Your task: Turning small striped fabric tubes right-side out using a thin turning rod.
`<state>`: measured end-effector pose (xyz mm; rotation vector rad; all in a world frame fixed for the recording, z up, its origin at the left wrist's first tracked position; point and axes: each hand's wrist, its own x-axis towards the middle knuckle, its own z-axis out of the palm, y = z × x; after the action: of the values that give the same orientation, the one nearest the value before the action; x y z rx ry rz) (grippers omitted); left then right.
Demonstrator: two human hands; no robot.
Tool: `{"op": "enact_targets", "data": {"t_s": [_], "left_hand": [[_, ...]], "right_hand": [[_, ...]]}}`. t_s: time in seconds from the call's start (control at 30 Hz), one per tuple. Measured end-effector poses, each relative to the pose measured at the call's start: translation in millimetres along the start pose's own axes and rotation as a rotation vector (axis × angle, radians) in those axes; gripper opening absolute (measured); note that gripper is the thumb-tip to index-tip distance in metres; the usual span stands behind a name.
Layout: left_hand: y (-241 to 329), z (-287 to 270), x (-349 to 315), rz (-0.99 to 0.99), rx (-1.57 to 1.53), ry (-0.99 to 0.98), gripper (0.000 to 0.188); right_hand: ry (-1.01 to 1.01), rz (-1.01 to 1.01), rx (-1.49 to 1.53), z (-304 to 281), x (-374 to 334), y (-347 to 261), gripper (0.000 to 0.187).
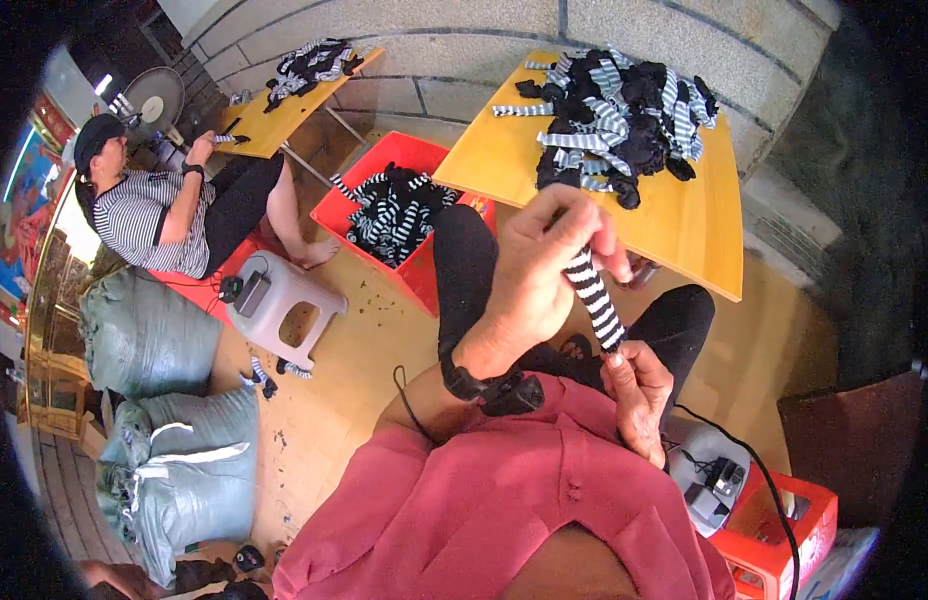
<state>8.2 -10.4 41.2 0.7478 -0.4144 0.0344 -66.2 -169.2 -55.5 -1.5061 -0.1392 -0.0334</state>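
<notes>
Fabric (596,300), a narrow knitted piece in black and white stripes, hung slantwise between the person's two hands, over the lap and near the close edge of the yellow surface (702,232). The left hand (539,265) had its fingers folded around the upper end, hiding it, while the right hand (639,395) pinched the dark lower end between thumb and finger. Since only those two small holds seemed to support the piece, the likeliest mishap was a slip: a loosened pinch could have let it drop to the lap or the floor (339,425). Too hard a pull could have strained the stitches, and a twist might have gone unnoticed where the fingers covered the knit. On the surface, a tangled pile of striped and black pieces (624,120) spread as far as the left edge, so a brushing wrist might have dragged some off. A red crate (409,150) of similar pieces stood just beside it, where a stray one could have been mixed in. A black cable (760,467) curved past the person's right side, a possible snag for an elbow.
</notes>
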Motion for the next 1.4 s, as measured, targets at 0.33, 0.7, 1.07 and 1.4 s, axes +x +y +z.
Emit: {"op": "enact_targets", "data": {"t_s": [0.33,0.7,1.07,1.4], "left_hand": [[21,-13,11,0.025,-0.138,0.031,0.032],[1,-11,-4,-0.124,-0.237,-0.187,0.021],[2,9,-21,-0.102,-0.201,-0.123,0.023],[-4,15,-21,-0.066,-0.315,-0.2,0.015]], "right_hand": [[0.111,-0.234,-0.368,-7,-6,5,0.005],[0.149,-0.345,-0.355,-7,-4,15,0.008],[-0.008,-0.245,0.016,-12,1,20,0.009],[-0.278,0.292,0.553,-5,2,3,0.021]]}}
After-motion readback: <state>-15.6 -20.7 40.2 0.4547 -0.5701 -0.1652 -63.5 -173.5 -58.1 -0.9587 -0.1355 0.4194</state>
